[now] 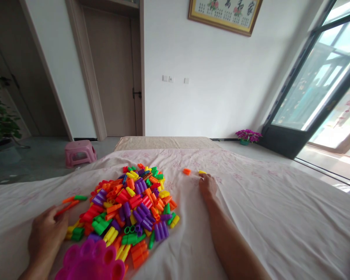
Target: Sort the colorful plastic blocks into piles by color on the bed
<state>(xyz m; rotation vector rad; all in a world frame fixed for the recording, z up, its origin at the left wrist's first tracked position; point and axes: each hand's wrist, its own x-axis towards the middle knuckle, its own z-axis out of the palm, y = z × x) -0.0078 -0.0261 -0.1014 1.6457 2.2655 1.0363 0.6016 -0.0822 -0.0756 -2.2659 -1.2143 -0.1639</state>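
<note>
My left hand (48, 229) is at the left edge of a heap of plastic pieces (134, 202) in red, orange, yellow, green and purple. Its fingers pinch a thin red-orange piece (66, 207). Just beyond lie an orange piece (68, 200) and a green one (81, 198). My right hand (207, 185) is stretched out right of the heap, fingers closed at a small yellow piece (202, 172). An orange piece (187, 171) lies on the cloth to its left. A pink scalloped container (89, 264) stands at the near side of the heap.
A pale patterned cloth (265, 210) covers the surface, with some wrinkles. Beyond its left edge a pink stool (80, 153) stands on the floor, near a leafy plant (0, 109). Magenta flowers (248, 135) are by the glass door at the right.
</note>
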